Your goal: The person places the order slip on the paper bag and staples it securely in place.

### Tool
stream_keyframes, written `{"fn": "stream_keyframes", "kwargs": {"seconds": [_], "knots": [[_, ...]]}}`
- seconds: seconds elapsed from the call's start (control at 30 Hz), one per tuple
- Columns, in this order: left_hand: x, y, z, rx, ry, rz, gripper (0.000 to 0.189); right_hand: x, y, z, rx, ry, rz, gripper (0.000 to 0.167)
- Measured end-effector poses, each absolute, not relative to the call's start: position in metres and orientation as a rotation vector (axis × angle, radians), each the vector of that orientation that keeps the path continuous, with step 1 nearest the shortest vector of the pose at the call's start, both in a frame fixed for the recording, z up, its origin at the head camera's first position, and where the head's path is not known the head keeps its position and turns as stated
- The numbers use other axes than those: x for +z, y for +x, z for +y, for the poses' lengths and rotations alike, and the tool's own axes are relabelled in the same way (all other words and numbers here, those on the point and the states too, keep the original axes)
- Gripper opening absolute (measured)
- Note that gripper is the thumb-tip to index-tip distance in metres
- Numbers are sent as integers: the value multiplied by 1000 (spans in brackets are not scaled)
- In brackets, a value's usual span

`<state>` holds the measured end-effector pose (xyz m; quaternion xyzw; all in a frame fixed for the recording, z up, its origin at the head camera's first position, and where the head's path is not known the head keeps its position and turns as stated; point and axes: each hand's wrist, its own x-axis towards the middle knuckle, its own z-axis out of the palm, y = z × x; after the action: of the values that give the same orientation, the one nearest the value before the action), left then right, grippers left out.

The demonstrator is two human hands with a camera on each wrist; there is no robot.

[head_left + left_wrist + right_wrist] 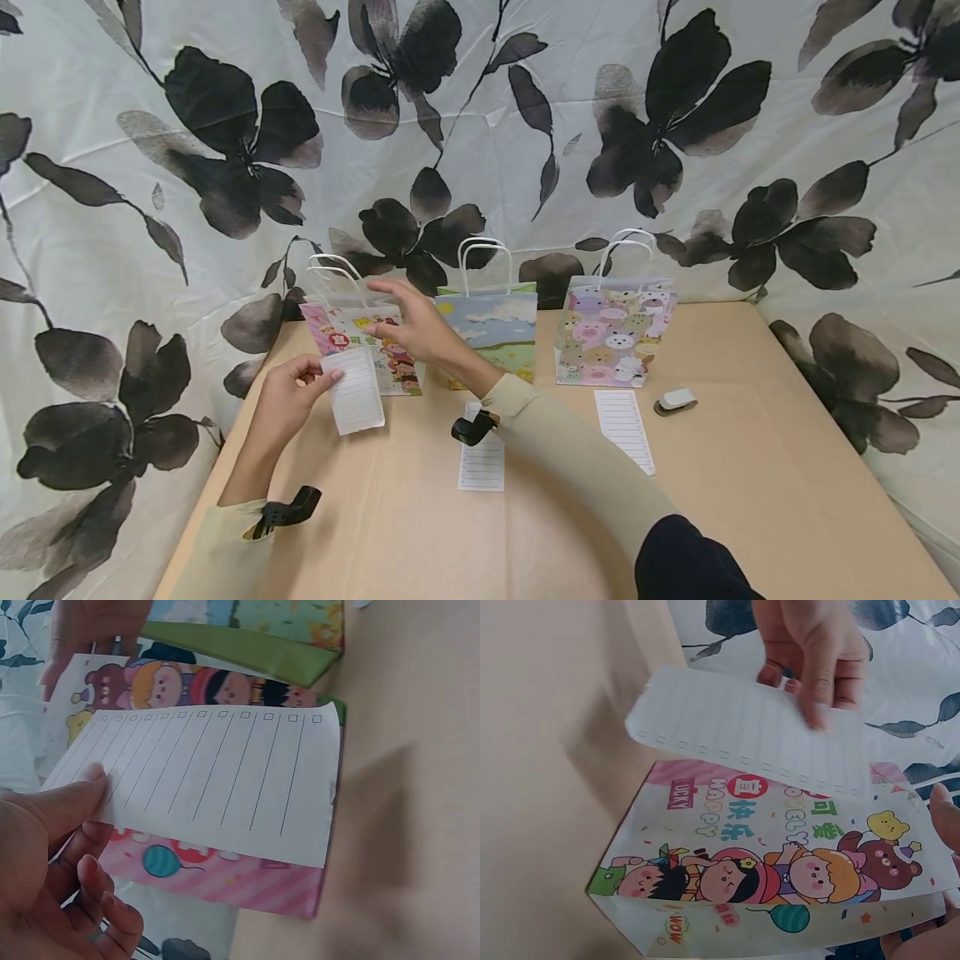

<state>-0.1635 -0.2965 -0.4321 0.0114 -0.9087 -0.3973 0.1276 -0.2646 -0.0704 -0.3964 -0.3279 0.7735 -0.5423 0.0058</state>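
My left hand [288, 396] pinches a lined checklist sheet [354, 392] between thumb and fingers. Small boxes run along one edge of the sheet [217, 765]. Behind it stands a pink and white paper gift bag [397, 354] with cartoon children and a bear printed on it, partly covered by the sheet in the left wrist view. My right hand [427, 325] is at this bag's top, thumb and fingers spread apart and fairly straight. Only the right thumb and some fingertips show at the edge of the right wrist view. White handles [337, 271] rise from the bag.
A blue and green meadow-print gift bag [487, 333] stands in the middle, an animal-print gift bag [615, 337] to its right. Checklist sheets lie before them, one [482, 467] partly under my right wrist, another [626, 429] near a small white and dark stapler-like object [676, 402].
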Motion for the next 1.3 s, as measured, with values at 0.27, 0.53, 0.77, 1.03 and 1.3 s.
{"fn": "stream_keyframes", "kwargs": {"seconds": [0.27, 0.53, 0.77, 1.03, 1.3], "knots": [[-409, -180, -292, -1135, 31, -2581, 24, -394, -267, -74, -1660, -1010, 2455, 74], [-400, -192, -287, -1124, 25, -2537, 21, -396, -270, -80, -1633, -933, 2494, 61], [-397, -195, -280, -1112, 139, -2542, 24, -397, -269, -83, -1695, -863, 2448, 36], [-398, -198, -279, -1034, 182, -2535, 27, -396, -269, -84, -1688, -902, 2476, 23], [-395, -197, -278, -959, 269, -2451, 41, -395, -267, -84, -1665, -909, 2478, 20]]}}
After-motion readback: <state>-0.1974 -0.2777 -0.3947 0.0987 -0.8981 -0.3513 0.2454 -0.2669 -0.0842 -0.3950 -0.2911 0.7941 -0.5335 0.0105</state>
